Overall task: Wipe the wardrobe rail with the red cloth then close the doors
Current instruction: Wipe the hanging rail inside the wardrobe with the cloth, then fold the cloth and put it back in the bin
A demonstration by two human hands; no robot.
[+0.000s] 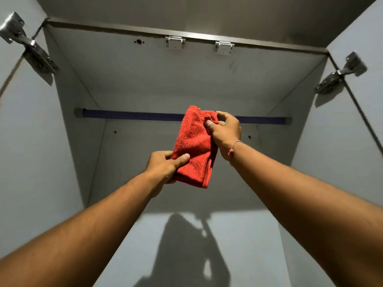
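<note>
A dark blue wardrobe rail (132,115) runs across the open wardrobe, side wall to side wall. A folded red cloth (192,146) hangs in front of the rail's middle and hides that stretch. My right hand (224,131) pinches the cloth's top corner right at the rail. My left hand (165,165) grips the cloth's lower edge, thumb on top. The left door (22,152) and the right door (356,125) both stand open at the frame's sides.
Metal hinges sit on the left door (31,48) and on the right door (339,74). Two small metal catches (175,42) are fixed under the wardrobe's top front edge. The grey back panel (145,154) carries the shadow of my arms.
</note>
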